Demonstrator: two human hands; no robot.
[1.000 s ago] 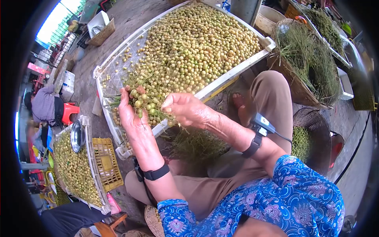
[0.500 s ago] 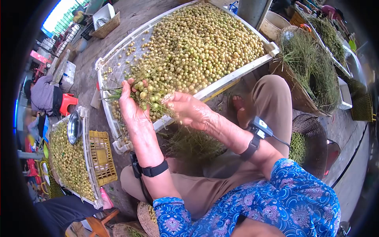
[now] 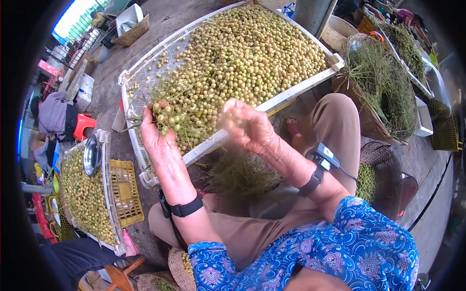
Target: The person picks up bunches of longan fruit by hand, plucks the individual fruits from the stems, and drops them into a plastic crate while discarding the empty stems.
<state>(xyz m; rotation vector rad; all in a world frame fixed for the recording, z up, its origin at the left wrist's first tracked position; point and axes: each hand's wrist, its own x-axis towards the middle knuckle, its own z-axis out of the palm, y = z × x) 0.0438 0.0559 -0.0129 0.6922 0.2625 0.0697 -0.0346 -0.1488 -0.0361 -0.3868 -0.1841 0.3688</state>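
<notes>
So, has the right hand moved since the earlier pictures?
Yes. The right hand has moved right along the near rim of the tray, away from the fruit bunch in the left hand.

Left hand (image 3: 156, 139) and right hand (image 3: 248, 127) over the white tray (image 3: 297, 91).
The left hand gripped a stemmed bunch (image 3: 171, 121) of small yellow-green fruit above the white tray's near rim. The right hand, blurred, was curled just beside the bunch; its grip could not be determined. Loose stems (image 3: 239, 175) lay below the rim.
</notes>
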